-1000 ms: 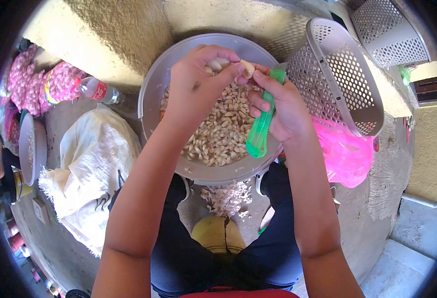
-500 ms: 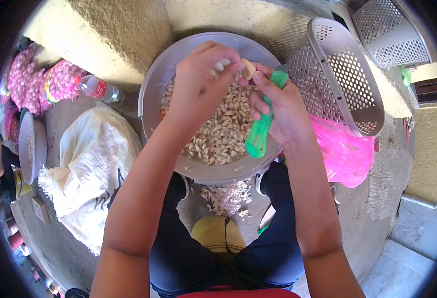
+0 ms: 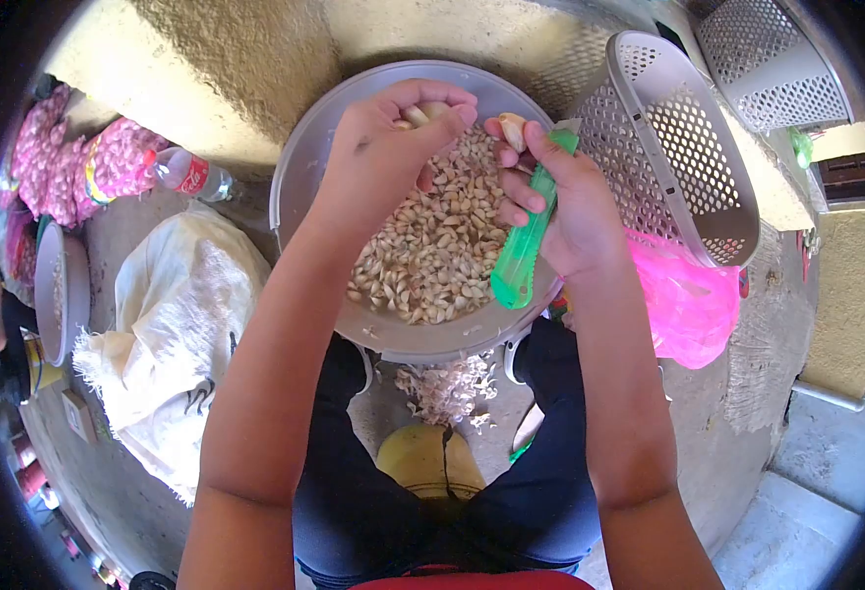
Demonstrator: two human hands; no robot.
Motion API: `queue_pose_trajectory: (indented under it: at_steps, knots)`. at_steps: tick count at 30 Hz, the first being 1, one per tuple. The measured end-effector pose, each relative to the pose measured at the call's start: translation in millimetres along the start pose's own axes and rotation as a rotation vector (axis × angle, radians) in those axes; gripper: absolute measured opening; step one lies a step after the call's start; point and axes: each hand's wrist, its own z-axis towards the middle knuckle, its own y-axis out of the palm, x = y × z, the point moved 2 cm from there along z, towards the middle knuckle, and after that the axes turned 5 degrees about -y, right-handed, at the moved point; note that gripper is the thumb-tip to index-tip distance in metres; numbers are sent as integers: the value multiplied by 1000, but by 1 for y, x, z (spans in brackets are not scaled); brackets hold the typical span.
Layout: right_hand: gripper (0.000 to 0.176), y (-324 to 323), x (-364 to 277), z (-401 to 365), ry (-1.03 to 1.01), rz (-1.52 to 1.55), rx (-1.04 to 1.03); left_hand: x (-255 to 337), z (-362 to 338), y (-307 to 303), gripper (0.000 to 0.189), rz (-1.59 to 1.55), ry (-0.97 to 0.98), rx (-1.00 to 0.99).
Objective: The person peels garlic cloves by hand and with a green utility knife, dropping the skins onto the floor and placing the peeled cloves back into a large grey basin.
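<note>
My right hand (image 3: 575, 202) is wrapped round a green utility knife (image 3: 526, 246), its blade end pointing up and away from me. A garlic clove (image 3: 513, 131) is pinched between that hand's thumb and fingertip. My left hand (image 3: 378, 147) curls over peeled garlic cloves (image 3: 420, 115), partly hidden by its fingers. Both hands are above a wide grey basin (image 3: 290, 187), apart from each other. Many unpeeled garlic cloves (image 3: 437, 246) lie in the basin, the left ones covered by my left hand and forearm.
Garlic skins (image 3: 447, 388) lie on the floor between my legs. A perforated grey basket (image 3: 639, 147) and a pink plastic bag (image 3: 688, 305) are at the right. At the left are a white sack (image 3: 181, 315), a cola bottle (image 3: 191, 175) and pink net bags of garlic (image 3: 122, 162).
My hands have moved apart, the left one slightly left and down. The clove that was between both hands now stays in my right hand alone.
</note>
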Motion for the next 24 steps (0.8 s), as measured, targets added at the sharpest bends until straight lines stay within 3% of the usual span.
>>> queue_pose_trajectory:
  at_steps: [8,14,24]
  knots:
    - [24,1,1,-2,-51,-138,63,1,-4,2,17,154,30,-50]
    - [26,4,2,-3,-111,-427,112,1,-5,1,13,561,483,37]
    - [25,1,11,0,-198,-696,176,-4,-10,7,12,629,534,104]
